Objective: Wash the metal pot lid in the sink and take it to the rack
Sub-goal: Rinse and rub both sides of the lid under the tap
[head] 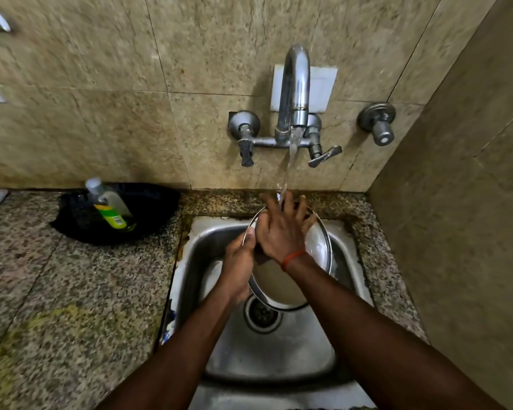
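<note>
The round metal pot lid (317, 250) is held tilted over the steel sink (267, 347), its inner side facing me. My left hand (240, 261) grips the lid's left rim. My right hand (282, 229) lies flat on the lid's upper part with fingers spread. An orange thread circles that wrist. Water runs from the tap (293, 93) onto the fingers and the lid's top edge. No rack is in view.
A black bowl (148, 214) holding a clear soap bottle (110, 205) with a green label sits on the granite counter (57, 291) left of the sink. Tiled walls close in behind and on the right. The sink drain (262, 315) lies below the lid.
</note>
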